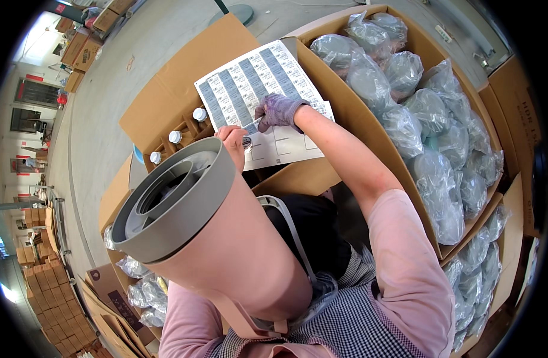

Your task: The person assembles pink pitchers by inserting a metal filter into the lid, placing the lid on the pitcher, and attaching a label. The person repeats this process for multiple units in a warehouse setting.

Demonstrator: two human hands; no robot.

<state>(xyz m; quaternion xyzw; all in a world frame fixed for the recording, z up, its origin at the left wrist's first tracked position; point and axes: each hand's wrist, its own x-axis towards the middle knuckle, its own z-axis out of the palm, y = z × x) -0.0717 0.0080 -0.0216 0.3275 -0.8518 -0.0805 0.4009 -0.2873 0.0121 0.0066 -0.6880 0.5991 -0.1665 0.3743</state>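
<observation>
Big carton (351,113), pink tumbler (244,238), label sheet (241,98) looked part-used: near rows bare, far rows left.
Carton sat at 2 o'clock, tumbler at 7. Sheet lay at 12, under the gloved right hand (280,111), its 7 o'clock edge by the bare left hand (232,143). Hands close but apart; right fingers bunched on sheet, left ones curled, couldn't tell if either gripped. White-capped bottles (175,137) at 10, sides hidden. Small round shiny thing (248,143) beside left fingers.
</observation>
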